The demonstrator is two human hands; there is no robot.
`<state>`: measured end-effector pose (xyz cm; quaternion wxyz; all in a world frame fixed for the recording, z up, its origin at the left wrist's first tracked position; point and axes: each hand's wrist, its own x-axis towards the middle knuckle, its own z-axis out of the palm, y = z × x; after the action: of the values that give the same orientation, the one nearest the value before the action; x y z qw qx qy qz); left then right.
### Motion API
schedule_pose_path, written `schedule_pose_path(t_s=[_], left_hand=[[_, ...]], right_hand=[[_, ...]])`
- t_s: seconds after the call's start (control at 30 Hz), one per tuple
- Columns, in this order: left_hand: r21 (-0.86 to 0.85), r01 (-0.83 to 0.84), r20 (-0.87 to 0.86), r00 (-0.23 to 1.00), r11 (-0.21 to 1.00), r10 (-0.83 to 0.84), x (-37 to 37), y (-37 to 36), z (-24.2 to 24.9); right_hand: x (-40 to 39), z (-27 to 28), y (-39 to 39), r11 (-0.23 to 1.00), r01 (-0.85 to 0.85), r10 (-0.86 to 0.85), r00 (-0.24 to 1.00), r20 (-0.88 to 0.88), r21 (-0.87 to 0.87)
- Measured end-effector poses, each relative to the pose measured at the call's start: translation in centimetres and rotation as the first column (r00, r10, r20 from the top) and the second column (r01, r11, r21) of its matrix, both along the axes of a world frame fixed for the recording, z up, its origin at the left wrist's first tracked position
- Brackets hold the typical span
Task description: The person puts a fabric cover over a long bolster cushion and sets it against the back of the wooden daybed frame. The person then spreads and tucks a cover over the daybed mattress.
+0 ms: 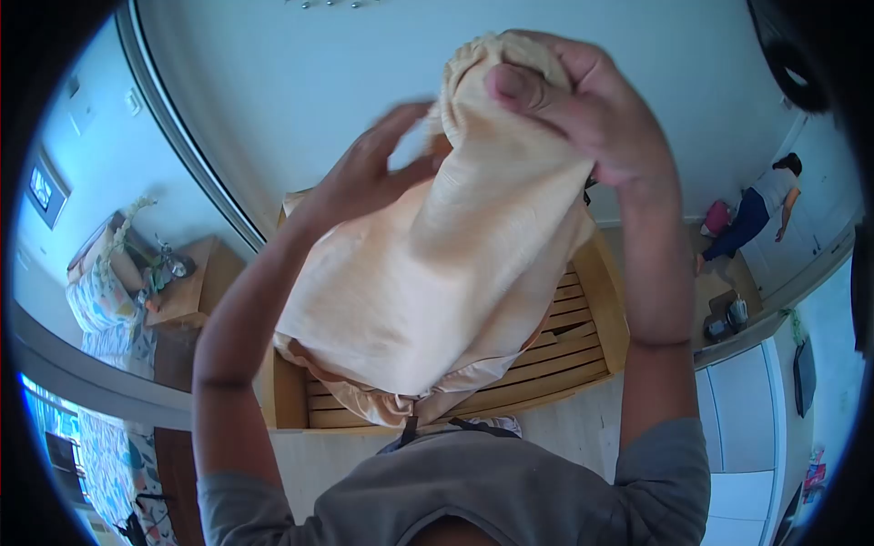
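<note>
A large peach-coloured cloth (437, 282), like a pillowcase or sheet, hangs bunched in front of me. My right hand (583, 100) grips its gathered top edge, raised high. At the cloth's upper left side my left hand (369, 173) holds the fabric with fingers bent around it; it is slightly blurred. The cloth's lower end droops over a wooden slatted bed frame (583, 355) below.
The bed frame has bare slats and no mattress. A wooden side table (187, 287) stands at the left near a flower-patterned fabric (100, 305). Another person (751, 214) bends over by a white door at the far right. Pale floor lies beside the frame.
</note>
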<state>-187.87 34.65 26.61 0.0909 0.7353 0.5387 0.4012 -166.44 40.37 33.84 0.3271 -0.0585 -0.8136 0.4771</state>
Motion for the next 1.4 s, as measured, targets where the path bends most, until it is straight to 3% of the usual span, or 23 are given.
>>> schedule_pose_path(t_s=[0.03, 0.07, 0.1, 0.13, 0.17, 0.2, 0.3, 0.37, 0.43, 0.47, 0.57, 0.6, 0.63, 0.67, 0.83, 0.97, 1.07, 1.13, 1.2, 1.3, 1.33, 1.37, 1.4], left_hand=[[-0.422, 0.093, 0.134, 0.99, 0.902, -0.039, 0.0, 0.1, 1.3], [-0.448, 0.213, 0.346, 0.937, 0.868, -0.051, -0.9, 0.2, 1.5], [-0.344, -0.101, 0.108, 0.983, 0.933, 0.146, -2.9, 0.1, 1.9], [-0.309, 0.18, 0.474, 0.88, 0.934, -0.013, -5.8, 0.1, 2.8], [-0.226, 0.205, 0.845, 0.528, 0.952, 0.087, -4.7, -1.3, 5.6], [-0.121, 0.572, 0.879, 0.441, 0.811, -0.18, -8.9, -2.1, 7.7], [-0.154, 0.353, 0.752, 0.648, 0.923, -0.122, -12.0, -3.8, 12.8], [-0.163, 0.214, 0.652, 0.756, 0.963, -0.058, -13.8, -5.7, 13.4], [-0.187, 0.134, 0.55, 0.835, 0.973, -0.009, -14.8, -7.9, 12.8], [-0.206, 0.107, 0.505, 0.863, 0.973, 0.012, -15.0, -8.9, 12.3], [-0.258, 0.091, 0.411, 0.911, 0.962, 0.024, -14.5, -11.5, 11.3], [-0.27, 0.089, 0.393, 0.919, 0.959, 0.025, -14.2, -11.8, 11.2], [-0.272, 0.076, 0.381, 0.924, 0.959, 0.034, -14.1, -11.9, 11.1], [-0.27, 0.041, 0.367, 0.928, 0.962, 0.063, -14.4, -11.7, 11.3], [-0.245, -0.58, -0.077, 0.811, 0.777, 0.581, -26.8, -10.8, 13.8], [0.087, -0.764, 0.123, 0.645, 0.639, 0.754, -34.3, -11.8, 19.6], [0.058, -0.602, 0.529, 0.695, 0.797, 0.487, -35.6, -12.5, 22.8], [0.115, -0.439, 0.693, 0.678, 0.891, 0.244, -36.8, -12.9, 23.2], [0.067, -0.346, 0.609, 0.758, 0.936, 0.236, -36.7, -14.6, 18.7], [-0.136, -0.196, 0.42, 0.877, 0.971, 0.235, -36.3, -18.9, 7.7], [-0.22, -0.14, 0.374, 0.902, 0.965, 0.216, -36.3, -20.2, 4.4], [-0.308, -0.099, 0.331, 0.921, 0.946, 0.204, -36.8, -21.3, 1.5], [-0.386, -0.073, 0.272, 0.944, 0.92, 0.189, -37.8, -22.1, -1.1]], right_hand=[[-0.1, 0.5, -0.2, 0.998, -0.055, 0.054, 0.998, 0.039, 0.008], [1.0, 0.6, 0.1, 0.989, -0.017, 0.021, 0.999, -0.025, 0.145], [2.0, 0.1, 1.4, 0.989, -0.019, 0.023, 0.999, -0.023, 0.149], [2.9, -1.1, 3.5, 0.951, 0.044, -0.041, 0.999, -0.016, 0.305], [3.8, -2.9, 5.2, 0.886, 0.106, -0.108, 0.994, -0.021, 0.451], [4.7, -5.2, 6.6, 0.896, 0.254, -0.309, 0.946, 0.1, 0.365], [3.4, -13.7, 9.2, 0.786, 0.526, -0.617, 0.69, 0.377, 0.324], [1.5, -20.5, 10.1, 0.637, 0.691, -0.743, 0.669, 0.032, 0.341], [-0.1, -26.1, 11.7, 0.345, 0.843, -0.91, 0.408, -0.07, 0.413], [-0.6, -28.8, 12.2, 0.338, 0.847, -0.914, 0.399, -0.072, 0.41], [-2.3, -32.0, 12.8, 0.547, 0.831, -0.828, 0.555, -0.079, 0.105], [-2.7, -31.7, 12.9, 0.577, 0.752, -0.766, 0.634, 0.108, -0.319], [-3.1, -31.5, 13.2, 0.436, 0.582, -0.629, 0.743, 0.231, -0.687], [-3.1, -31.3, 14.5, 0.416, 0.191, -0.545, 0.835, -0.075, -0.889], [-0.5, -13.6, 26.3, 0.622, 0.515, -0.714, 0.681, -0.159, -0.59], [2.7, 5.1, 23.6, 0.823, 0.494, -0.561, 0.626, -0.542, -0.281], [6.7, 8.6, 20.4, 0.857, 0.514, -0.442, 0.69, -0.574, -0.042], [9.8, 6.8, 19.2, 0.836, 0.538, -0.442, 0.777, -0.448, 0.108], [12.6, 2.9, 18.2, 0.823, 0.489, -0.441, 0.871, -0.216, 0.288], [14.7, -3.5, 15.3, 0.884, 0.022, -0.208, 0.913, 0.351, 0.466], [14.2, -4.8, 14.0, 0.891, -0.163, -0.113, 0.823, 0.556, 0.423], [10.4, -4.1, 9.8, 0.994, -0.11, 0.017, 0.355, 0.935, 0.024], [11.7, -4.8, 10.1, 0.995, -0.098, 0.023, 0.358, 0.933, 0.013]])
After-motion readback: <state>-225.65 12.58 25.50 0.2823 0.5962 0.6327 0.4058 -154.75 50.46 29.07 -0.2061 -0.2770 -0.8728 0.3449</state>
